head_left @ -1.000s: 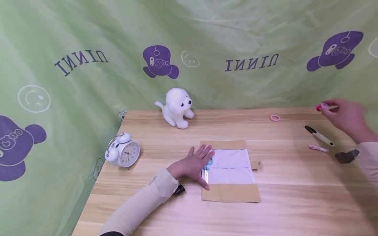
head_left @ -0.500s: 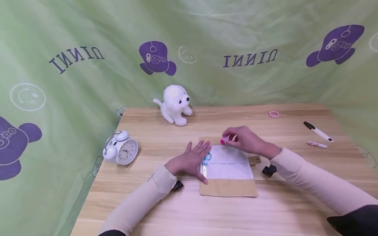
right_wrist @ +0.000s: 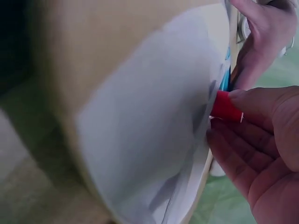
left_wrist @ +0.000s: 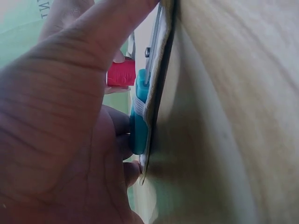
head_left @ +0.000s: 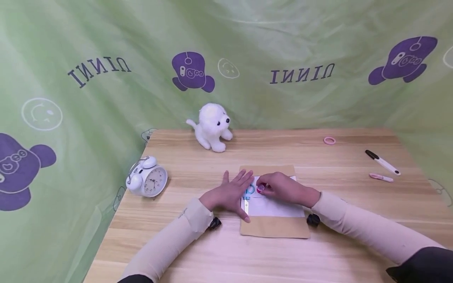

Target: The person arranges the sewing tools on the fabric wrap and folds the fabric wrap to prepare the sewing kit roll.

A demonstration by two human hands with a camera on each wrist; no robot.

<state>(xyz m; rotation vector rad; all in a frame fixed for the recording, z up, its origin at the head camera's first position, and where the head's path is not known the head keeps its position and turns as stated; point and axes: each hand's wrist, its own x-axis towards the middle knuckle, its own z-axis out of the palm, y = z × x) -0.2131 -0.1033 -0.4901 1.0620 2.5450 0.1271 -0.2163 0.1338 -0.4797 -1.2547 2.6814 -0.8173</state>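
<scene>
A tan cloth pouch [head_left: 274, 226] lies unfolded on the table, its white lining and inner pocket facing up. My left hand [head_left: 230, 196] rests with spread fingers along the pouch's left edge. Beside that hand, small scissors with blue handles [head_left: 249, 189] lie on the lining; an elastic loop crosses the handle [left_wrist: 139, 106] in the left wrist view. My right hand [head_left: 283, 190] pinches a spool of red thread [right_wrist: 226, 106] between thumb and fingers. The spool is right at the pocket's edge, just right of the scissors.
A white alarm clock [head_left: 148, 179] stands at the left, and a white plush dog [head_left: 213, 127] sits at the back. Toward the right lie a pink ring [head_left: 329, 140], a black-and-white marker [head_left: 382, 162] and a small pink stick-shaped item [head_left: 381, 177]. A green curtain [head_left: 247, 35] hangs behind.
My right hand has carried the spool from the table's right side leftward over the pouch, then down onto the lining near the scissors. The left hand has stayed in place.
</scene>
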